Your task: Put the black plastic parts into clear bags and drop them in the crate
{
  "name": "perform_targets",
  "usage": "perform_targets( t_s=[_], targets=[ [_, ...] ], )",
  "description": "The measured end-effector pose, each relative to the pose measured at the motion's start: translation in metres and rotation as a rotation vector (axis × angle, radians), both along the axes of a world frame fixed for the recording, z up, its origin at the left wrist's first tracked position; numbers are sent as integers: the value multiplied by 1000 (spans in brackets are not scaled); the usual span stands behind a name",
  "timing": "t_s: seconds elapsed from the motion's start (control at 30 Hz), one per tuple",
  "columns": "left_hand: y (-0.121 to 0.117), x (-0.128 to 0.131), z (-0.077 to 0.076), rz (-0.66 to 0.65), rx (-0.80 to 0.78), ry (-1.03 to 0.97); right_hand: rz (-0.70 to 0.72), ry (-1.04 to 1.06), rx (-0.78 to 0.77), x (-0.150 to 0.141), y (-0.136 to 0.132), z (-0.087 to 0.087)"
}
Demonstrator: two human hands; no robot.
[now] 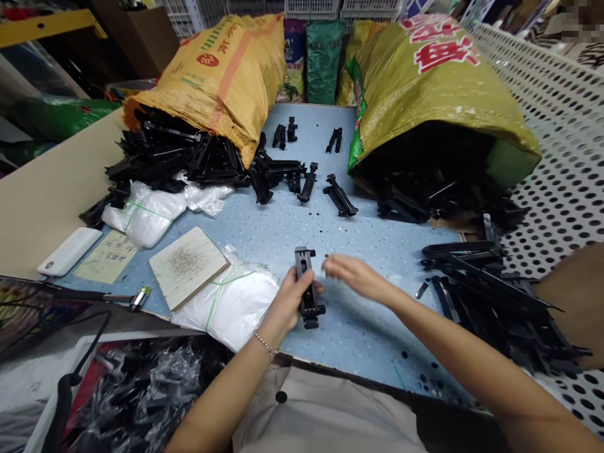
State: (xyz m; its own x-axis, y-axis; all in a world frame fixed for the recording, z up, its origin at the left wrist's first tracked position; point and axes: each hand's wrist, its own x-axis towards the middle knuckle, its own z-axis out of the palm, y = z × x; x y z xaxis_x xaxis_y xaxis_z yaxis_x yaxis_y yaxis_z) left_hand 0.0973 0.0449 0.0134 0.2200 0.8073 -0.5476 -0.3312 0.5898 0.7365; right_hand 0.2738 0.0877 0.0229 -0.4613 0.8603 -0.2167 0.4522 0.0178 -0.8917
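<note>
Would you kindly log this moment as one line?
left hand: holds black part | right hand: beside it, apart, nothing visibly held | far side: orange sack, olive sack

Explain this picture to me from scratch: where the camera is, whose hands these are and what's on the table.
There is no machine here. A person works with two bare hands, and the single picture comes from a camera worn on their head, looking forward and down.

The left hand holds a long, narrow black plastic part. The right hand is just beside it, blurred, so I can't tell whether it holds anything.

On the speckled blue tabletop, an orange-yellow woven sack and an olive-yellow sack with red lettering lie with black parts at their mouths. Nearer are a square, pale flat board and a white plastic bundle tied with green string.
</note>
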Motion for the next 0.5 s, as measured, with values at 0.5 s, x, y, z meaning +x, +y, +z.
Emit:
perform_targets(
  t_s=[0.5],
  targets=[
    [2,22,-33,-55,454,728,-395,160,-98,-3,61,-11]
  ],
)
